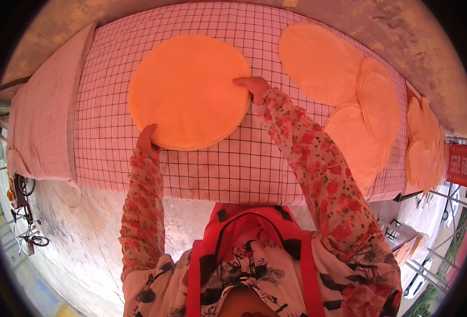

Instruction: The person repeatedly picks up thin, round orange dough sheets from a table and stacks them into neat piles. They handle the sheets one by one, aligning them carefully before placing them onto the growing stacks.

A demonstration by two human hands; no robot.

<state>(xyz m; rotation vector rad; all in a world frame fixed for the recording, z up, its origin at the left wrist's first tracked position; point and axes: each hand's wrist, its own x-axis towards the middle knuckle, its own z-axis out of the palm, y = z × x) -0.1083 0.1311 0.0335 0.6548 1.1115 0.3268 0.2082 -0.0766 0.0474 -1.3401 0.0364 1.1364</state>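
A stack of large, thin, round pancakes, orange-tinted in this light, lies over the checked cloth in front of me. My left hand grips its near left edge, thumb on top and the other fingers mostly hidden. On the right edge, my right hand is closed the same way, its thumb over the top face. Several layers show along the near rim. I cannot tell whether the stack rests fully on the cloth or is slightly raised.
The checked cloth covers a long table. More pancakes lie overlapping at the right, with another pile beyond them. A thick folded cloth covers the left end. Bicycles stand on the floor at far left.
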